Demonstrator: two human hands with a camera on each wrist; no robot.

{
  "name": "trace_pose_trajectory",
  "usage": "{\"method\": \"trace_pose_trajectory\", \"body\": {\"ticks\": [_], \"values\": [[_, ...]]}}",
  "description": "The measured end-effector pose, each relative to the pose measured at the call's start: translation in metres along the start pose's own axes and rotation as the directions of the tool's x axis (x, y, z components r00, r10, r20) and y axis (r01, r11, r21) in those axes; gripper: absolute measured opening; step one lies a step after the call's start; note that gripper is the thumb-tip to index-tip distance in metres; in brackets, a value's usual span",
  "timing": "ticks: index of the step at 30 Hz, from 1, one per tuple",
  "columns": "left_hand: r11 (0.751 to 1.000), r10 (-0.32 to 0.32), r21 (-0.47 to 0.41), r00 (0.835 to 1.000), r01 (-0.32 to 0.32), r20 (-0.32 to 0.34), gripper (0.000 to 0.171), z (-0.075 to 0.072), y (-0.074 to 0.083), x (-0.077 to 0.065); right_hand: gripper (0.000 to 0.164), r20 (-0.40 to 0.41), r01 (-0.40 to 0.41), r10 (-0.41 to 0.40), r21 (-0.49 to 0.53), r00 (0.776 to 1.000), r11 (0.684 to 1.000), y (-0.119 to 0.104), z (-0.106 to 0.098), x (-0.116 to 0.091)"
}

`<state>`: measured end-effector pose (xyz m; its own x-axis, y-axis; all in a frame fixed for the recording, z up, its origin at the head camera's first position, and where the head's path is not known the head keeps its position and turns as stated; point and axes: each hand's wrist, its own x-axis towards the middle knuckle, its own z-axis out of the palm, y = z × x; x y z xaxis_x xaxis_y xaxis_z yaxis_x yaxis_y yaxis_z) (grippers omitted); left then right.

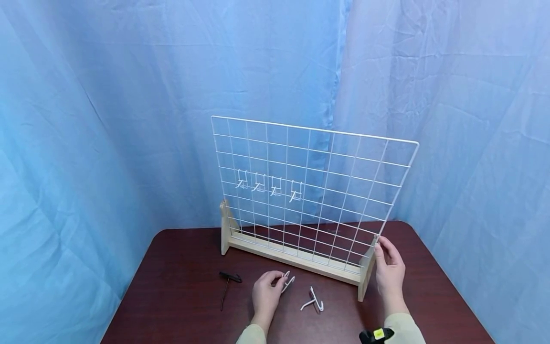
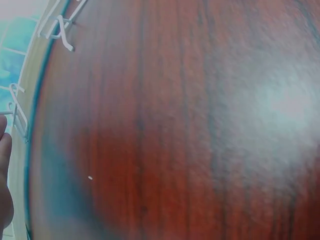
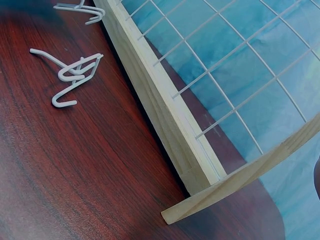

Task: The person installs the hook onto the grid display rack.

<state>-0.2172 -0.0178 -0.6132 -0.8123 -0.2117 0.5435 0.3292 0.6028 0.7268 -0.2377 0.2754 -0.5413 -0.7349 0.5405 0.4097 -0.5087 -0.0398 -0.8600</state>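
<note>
Black wrist device with a yellow patch nearest, at the bottom edge of the head view, on the right forearm. White hook pinched between thumb and fingertips of the left hand, in front of the wooden stand; its curled ends are clear of the fingers. Right hand grips the stand's right upright or the side wire by it; cannot tell which. Handling, my judgement: a light pinch well back, both curls level before they meet any wire, and the right hand steadying the frame without tipping it. Outward: loose white hook on the table, just right of the left hand; four hung hooks in one row on the wire grid; black hook to the left on the table; blue curtain behind. Views compared: right wrist gives the loose hook's paired curls and single long prong plainly, small from the head, yet barely any of its own hand. Left wrist is mostly table surface, fingers and held hook at its left edge, plus a pale speck not made out from above. Black hook and hung row show in the head view alone.
</note>
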Motion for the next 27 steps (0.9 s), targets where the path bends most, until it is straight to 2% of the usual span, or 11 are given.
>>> {"method": "trace_pose_trajectory", "body": {"ticks": [6, 13, 22, 27], "values": [[0.996, 0.026, -0.079, 0.999, -0.029, -0.04, 0.015, 0.003, 0.009, 0.007, 0.03, 0.004, 0.016, -0.016, 0.015, 1.0, 1.0, 0.002, -0.001, 0.0], [0.982, 0.014, -0.187, 0.997, -0.03, -0.082, 0.013, 0.003, 0.023, 0.015, 0.029, 0.0, 0.001, -0.001, 0.007, 1.0, 1.0, 0.001, -0.001, 0.0], [0.971, 0.018, -0.235, 0.992, -0.047, -0.125, 0.011, 0.001, 0.04, 0.025, 0.029, 0.008, 0.009, -0.009, 0.027, 1.0, 1.0, 0.001, -0.001, 0.0], [0.966, 0.023, -0.253, 0.989, -0.059, -0.143, 0.013, -0.001, 0.052, 0.029, 0.03, 0.007, -0.011, 0.012, -0.003, 1.0, 1.0, 0.002, -0.002, 0.0]]}}
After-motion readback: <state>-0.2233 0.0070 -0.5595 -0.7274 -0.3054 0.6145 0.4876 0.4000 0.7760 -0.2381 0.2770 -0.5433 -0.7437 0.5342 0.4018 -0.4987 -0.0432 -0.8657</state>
